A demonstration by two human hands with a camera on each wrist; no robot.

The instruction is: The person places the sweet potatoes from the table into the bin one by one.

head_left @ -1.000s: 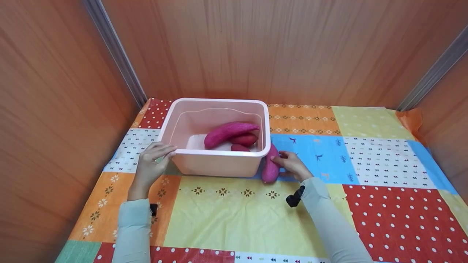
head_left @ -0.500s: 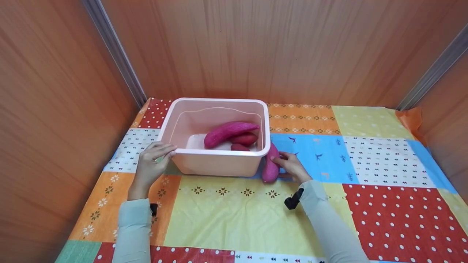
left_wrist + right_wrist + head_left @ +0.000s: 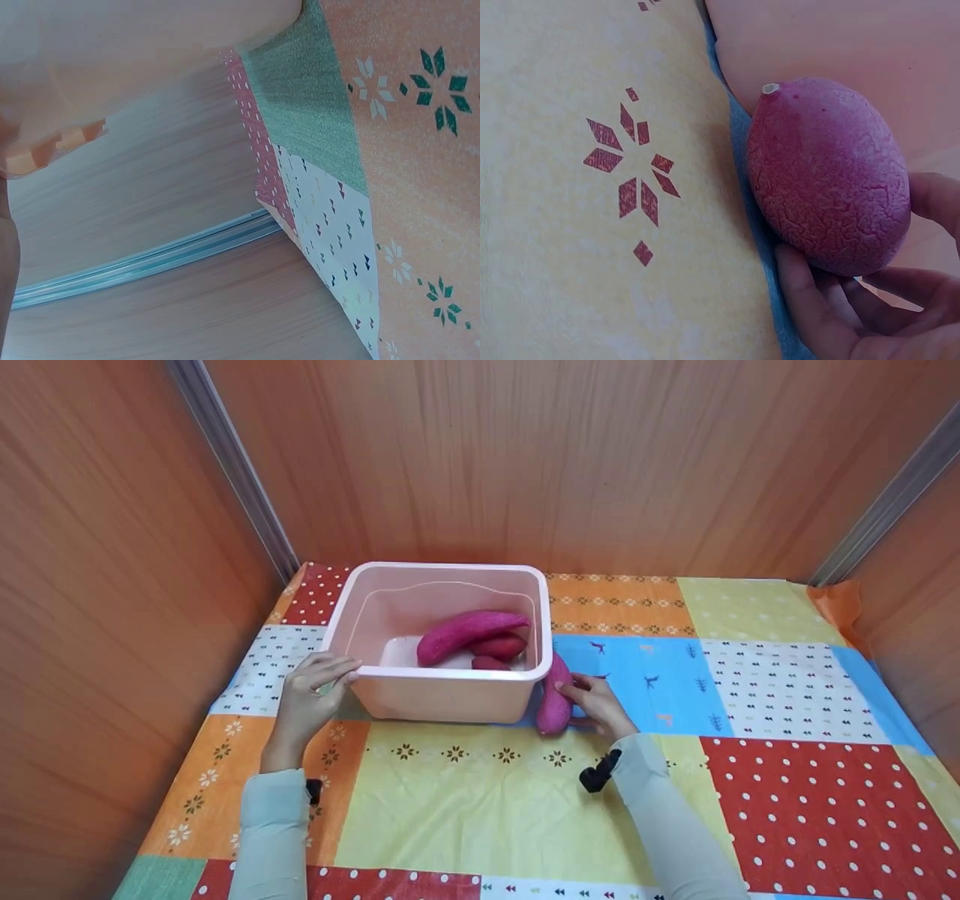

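Note:
A pale pink plastic bin [image 3: 442, 697] stands on the patchwork cloth in the head view. My left hand [image 3: 311, 697] grips its rim at the near left corner, thumb and fingers on the edge. Just outside the bin's near right corner lies a long magenta sweet potato [image 3: 555, 709]. My right hand [image 3: 596, 701] holds it from the right, and the right wrist view has the thumb and fingers around its wrinkled end. Inside the bin, a larger curved sweet potato [image 3: 469, 634] rests over a redder one [image 3: 501, 646]. Another red piece [image 3: 491, 663] is partly hidden by the near wall.
Wooden panels [image 3: 480, 465] rise behind and at both sides, meeting at metal corner strips [image 3: 232, 465]. The patchwork cloth [image 3: 480, 810] covers the table in front of and to the right of the bin. Its far right corner is rumpled [image 3: 836, 611].
My right wrist has shifted slightly left and toward me, its fingers still on the sweet potato. The left hand keeps its hold on the rim; the bin stays in place.

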